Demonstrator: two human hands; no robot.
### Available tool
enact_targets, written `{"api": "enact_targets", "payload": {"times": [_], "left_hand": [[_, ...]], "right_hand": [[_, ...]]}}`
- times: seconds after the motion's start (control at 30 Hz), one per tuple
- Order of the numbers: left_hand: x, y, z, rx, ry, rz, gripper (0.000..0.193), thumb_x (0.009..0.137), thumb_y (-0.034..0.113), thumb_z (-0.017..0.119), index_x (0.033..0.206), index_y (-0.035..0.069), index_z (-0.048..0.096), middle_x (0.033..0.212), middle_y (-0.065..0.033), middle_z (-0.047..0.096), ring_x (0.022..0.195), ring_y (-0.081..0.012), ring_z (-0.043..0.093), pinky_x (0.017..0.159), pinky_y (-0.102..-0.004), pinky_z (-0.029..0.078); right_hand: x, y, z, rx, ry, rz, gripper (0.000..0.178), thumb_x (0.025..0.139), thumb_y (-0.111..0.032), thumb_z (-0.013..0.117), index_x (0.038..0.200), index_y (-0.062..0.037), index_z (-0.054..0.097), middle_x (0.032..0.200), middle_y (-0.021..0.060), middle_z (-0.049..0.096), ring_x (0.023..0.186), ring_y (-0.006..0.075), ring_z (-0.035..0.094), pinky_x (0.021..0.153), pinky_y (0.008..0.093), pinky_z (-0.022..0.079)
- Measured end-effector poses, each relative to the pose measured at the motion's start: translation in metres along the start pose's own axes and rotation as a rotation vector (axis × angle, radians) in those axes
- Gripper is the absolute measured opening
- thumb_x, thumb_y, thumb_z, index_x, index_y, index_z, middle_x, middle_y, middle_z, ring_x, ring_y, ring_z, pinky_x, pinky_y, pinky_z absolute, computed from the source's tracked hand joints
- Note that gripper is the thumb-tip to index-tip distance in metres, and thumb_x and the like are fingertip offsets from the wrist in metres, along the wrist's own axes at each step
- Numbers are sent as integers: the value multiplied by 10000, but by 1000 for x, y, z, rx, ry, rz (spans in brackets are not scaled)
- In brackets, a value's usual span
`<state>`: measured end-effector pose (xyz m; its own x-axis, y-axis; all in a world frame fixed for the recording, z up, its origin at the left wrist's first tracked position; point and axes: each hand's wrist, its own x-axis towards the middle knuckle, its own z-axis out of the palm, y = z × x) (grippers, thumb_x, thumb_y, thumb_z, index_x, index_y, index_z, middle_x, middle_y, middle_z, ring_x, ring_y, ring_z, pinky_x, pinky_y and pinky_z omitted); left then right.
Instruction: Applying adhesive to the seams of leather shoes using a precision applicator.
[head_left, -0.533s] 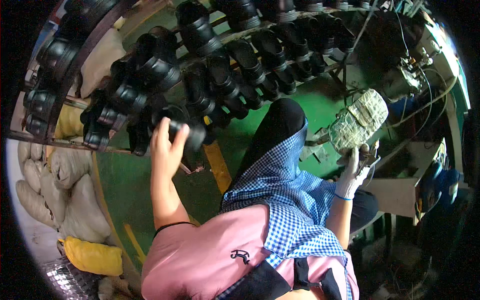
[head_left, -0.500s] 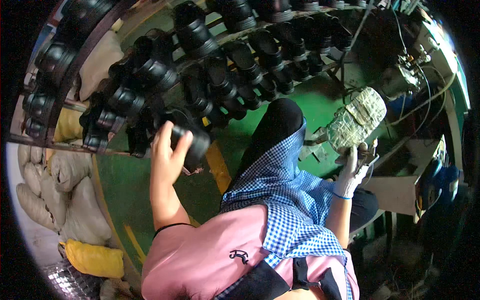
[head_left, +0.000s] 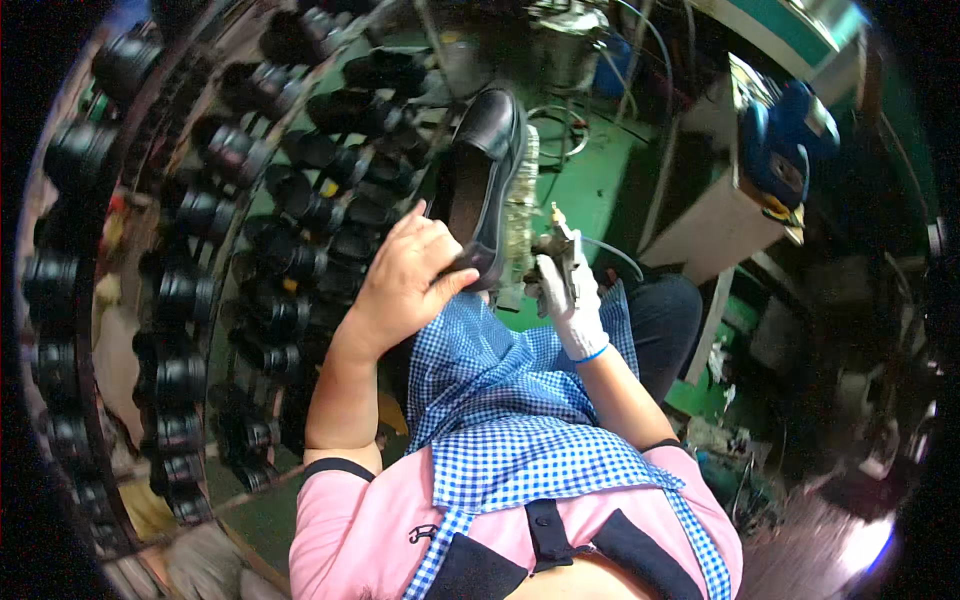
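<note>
Black shoe [head_left: 484,185] is pointing its toe away from the checked apron [head_left: 530,460], its long axis running ahead of the bare left hand [head_left: 412,270], the nearer one, which is grasping it at the heel. The shoe is overlapping the left edge of a wrapped pad [head_left: 524,205]; whether it is resting there cannot be told. To the right, the gloved right hand [head_left: 574,315] is clutching a metal tool [head_left: 563,245].

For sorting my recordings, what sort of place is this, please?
Probably a shoe workshop: racked black shoes, a black slip-on in the left hand, and a metal tool in the gloved right hand.
</note>
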<state>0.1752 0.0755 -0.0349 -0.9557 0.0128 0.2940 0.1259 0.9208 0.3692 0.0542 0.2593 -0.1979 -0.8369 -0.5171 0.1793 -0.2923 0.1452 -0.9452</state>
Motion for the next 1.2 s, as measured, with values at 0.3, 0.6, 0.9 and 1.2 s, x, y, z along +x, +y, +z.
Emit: {"api": "enact_targets", "payload": {"times": [0.3,0.6,0.9,1.2], "left_hand": [[3,30,13,64,73,26,410,835,65,728,1227,91,612,1081,-101,617,1058,-316,617,1064,-543,454],[18,39,-8,442,-218,230,440,855,95,611,1288,138,676,1305,-54,592,1232,-253,577,1082,-480,481],[34,31,-17,415,-376,333,397,843,81,612,1237,105,662,1383,-58,604,1313,-264,558,1045,-401,518],[37,33,-13,424,-345,345,378,837,34,656,1210,85,674,1338,-32,635,1279,-254,594,980,-371,558]], "right_hand": [[-5,28,3,-287,-12,-98,353,986,-316,628,1268,-105,646,988,150,648,842,337,676,717,400,560],[-30,-21,-50,577,-122,305,266,1015,-209,605,1234,-82,690,939,57,716,775,172,657,716,297,526],[-32,-55,-75,405,-319,231,266,993,-193,600,1192,-20,636,881,22,631,705,62,586,633,222,503],[-33,-50,-69,341,-303,167,233,958,-280,669,1060,-70,675,845,123,607,756,293,630,692,365,518]]}}
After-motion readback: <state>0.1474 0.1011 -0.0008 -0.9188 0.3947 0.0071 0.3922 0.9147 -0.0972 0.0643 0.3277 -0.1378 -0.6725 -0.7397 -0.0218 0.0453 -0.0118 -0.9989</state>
